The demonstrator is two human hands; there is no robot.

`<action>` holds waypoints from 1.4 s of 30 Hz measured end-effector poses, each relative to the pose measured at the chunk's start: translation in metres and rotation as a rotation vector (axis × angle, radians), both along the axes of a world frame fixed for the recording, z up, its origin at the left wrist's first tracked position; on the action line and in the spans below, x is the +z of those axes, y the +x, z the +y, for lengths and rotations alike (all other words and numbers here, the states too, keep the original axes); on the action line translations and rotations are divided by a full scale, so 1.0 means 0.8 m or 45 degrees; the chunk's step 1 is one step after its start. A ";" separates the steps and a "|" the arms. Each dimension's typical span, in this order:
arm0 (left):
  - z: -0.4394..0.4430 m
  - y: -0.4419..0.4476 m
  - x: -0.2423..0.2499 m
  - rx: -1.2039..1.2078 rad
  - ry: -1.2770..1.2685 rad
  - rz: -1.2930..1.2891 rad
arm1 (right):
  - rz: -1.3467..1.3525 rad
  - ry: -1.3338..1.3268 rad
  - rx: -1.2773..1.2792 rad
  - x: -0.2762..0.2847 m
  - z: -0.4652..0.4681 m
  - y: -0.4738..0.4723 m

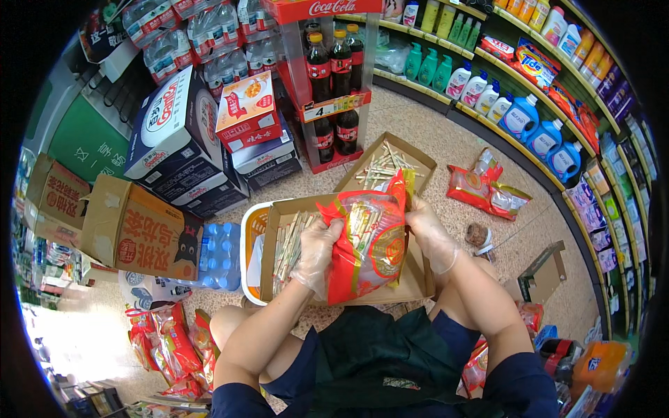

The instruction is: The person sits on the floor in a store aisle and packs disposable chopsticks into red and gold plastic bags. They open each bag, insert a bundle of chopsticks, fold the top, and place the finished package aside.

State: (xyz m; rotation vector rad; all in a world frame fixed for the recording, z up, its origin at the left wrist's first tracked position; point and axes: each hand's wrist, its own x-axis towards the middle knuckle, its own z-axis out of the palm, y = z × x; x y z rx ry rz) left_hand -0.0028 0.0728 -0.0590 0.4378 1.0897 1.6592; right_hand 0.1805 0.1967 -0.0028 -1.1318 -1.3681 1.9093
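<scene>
My left hand (317, 251), in a clear plastic glove, grips the left side of a red plastic bag (366, 251) with gold print and a clear window. Paper-wrapped sticks show inside its upper part. My right hand (429, 235), gloved too, holds the bag's upper right edge, its fingertips partly hidden. The bag is over a shallow cardboard tray (339, 301) resting on an orange and white plastic basket (256, 230). Many thin wrapped sticks (286, 251) lie in the tray's left part. A second cardboard tray (426, 157) behind holds more wrapped sticks (389, 164).
Red bags (175, 334) lie at the lower left, and others (486, 185) on the floor at the right. Stacked drink cartons (167, 141), shrink-wrapped water bottles (219, 256) and a Coca-Cola rack (334, 99) stand around. Shelves of detergent (543, 141) curve along the right.
</scene>
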 end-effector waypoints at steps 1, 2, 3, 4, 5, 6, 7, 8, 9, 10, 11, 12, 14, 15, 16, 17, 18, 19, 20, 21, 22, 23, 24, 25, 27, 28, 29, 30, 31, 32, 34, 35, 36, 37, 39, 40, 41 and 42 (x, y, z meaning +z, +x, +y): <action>0.000 0.003 0.006 -0.021 -0.013 -0.022 | -0.031 -0.009 -0.003 -0.007 0.005 0.002; -0.001 0.006 0.012 -0.042 -0.027 -0.043 | -0.062 -0.019 -0.005 -0.011 0.007 0.005; -0.003 0.007 0.019 -0.056 -0.041 -0.062 | -0.055 -0.006 -0.012 -0.008 0.005 0.002; -0.005 0.008 0.022 -0.060 -0.039 -0.034 | -0.048 0.008 -0.020 -0.004 0.002 -0.001; -0.008 0.009 0.024 -0.066 -0.038 -0.007 | -0.041 0.021 -0.028 -0.001 0.000 -0.004; -0.010 0.011 0.026 -0.075 -0.034 0.021 | -0.031 0.023 -0.029 -0.002 0.002 -0.003; -0.012 0.012 0.028 -0.076 -0.036 0.028 | -0.021 0.024 -0.030 -0.004 0.005 -0.002; -0.014 0.014 0.029 -0.077 -0.039 0.036 | -0.011 0.026 -0.032 -0.007 0.007 -0.002; -0.015 0.015 0.029 -0.075 -0.041 0.042 | 0.002 0.020 -0.019 -0.007 0.008 -0.002; -0.016 0.015 0.029 -0.077 -0.033 0.042 | 0.014 0.014 -0.006 -0.008 0.010 -0.002; -0.017 0.015 0.028 -0.079 -0.024 0.042 | 0.026 0.008 0.007 -0.009 0.010 -0.001; -0.016 0.016 0.031 -0.083 -0.015 0.041 | 0.050 0.016 0.004 -0.013 0.011 0.000; -0.017 0.020 0.036 -0.085 0.035 -0.009 | 0.096 0.033 -0.001 -0.020 0.014 0.003; -0.018 0.021 0.040 -0.081 0.060 -0.031 | 0.099 0.032 -0.007 -0.020 0.014 0.002; -0.018 0.020 0.036 -0.080 0.054 -0.021 | 0.101 0.032 -0.012 -0.021 0.013 0.001; -0.018 0.017 0.029 -0.080 0.048 -0.012 | 0.102 0.031 -0.018 -0.021 0.013 0.001; -0.017 0.017 0.031 -0.082 0.041 -0.003 | 0.111 0.055 -0.037 -0.022 0.013 0.001; -0.017 0.018 0.033 -0.069 0.039 -0.023 | 0.120 0.078 -0.057 -0.023 0.013 0.001; -0.017 0.021 0.036 -0.055 0.037 -0.042 | 0.129 0.103 -0.076 -0.024 0.013 0.002; -0.018 0.022 0.040 -0.038 0.034 -0.061 | 0.153 0.144 -0.104 -0.026 0.012 0.001; -0.017 0.022 0.038 -0.034 0.032 -0.042 | 0.176 0.186 -0.131 -0.027 0.011 0.000; -0.016 0.021 0.035 -0.029 0.029 -0.023 | 0.200 0.228 -0.158 -0.028 0.010 0.000; -0.015 0.021 0.037 -0.023 0.025 -0.004 | 0.223 0.260 -0.173 -0.029 0.008 -0.001; -0.013 0.023 0.038 -0.056 0.055 0.089 | 0.246 0.292 -0.188 -0.030 0.006 -0.002; -0.008 0.032 0.046 -0.126 0.119 0.274 | 0.259 0.400 -0.193 -0.032 0.005 -0.001; -0.006 0.037 0.053 -0.180 0.274 0.202 | 0.248 0.476 -0.183 -0.035 0.005 0.000; -0.002 0.038 0.053 -0.198 0.265 0.257 | 0.236 0.552 -0.173 -0.037 0.006 0.002; 0.000 0.036 0.051 -0.203 0.252 0.318 | 0.241 0.541 -0.146 -0.033 0.000 -0.001; 0.001 0.034 0.047 -0.209 0.237 0.378 | 0.245 0.530 -0.119 -0.028 -0.007 -0.002; 0.001 0.036 0.037 -0.134 0.193 0.488 | 0.250 0.519 -0.092 -0.023 -0.014 -0.003; 0.004 0.034 0.029 -0.110 0.177 0.571 | 0.189 0.525 -0.042 -0.013 -0.025 0.000; 0.004 0.031 0.026 -0.096 0.168 0.613 | 0.159 0.528 -0.016 -0.010 -0.028 0.001; 0.006 0.029 0.027 -0.102 0.187 0.633 | 0.108 0.682 0.005 -0.009 -0.026 0.004; 0.007 0.025 0.029 -0.108 0.206 0.654 | 0.057 0.837 0.027 -0.009 -0.023 0.009; 0.006 0.022 0.035 -0.082 0.210 0.709 | 0.025 1.048 0.039 -0.011 -0.018 0.014; 0.003 0.023 0.041 -0.051 0.194 0.743 | 0.045 1.105 0.030 -0.016 -0.016 0.015; 0.002 0.023 0.045 -0.021 0.179 0.777 | 0.065 1.162 0.020 -0.019 -0.014 0.016; 0.000 0.017 0.045 -0.042 0.137 0.861 | 0.002 1.144 0.050 -0.015 -0.013 0.016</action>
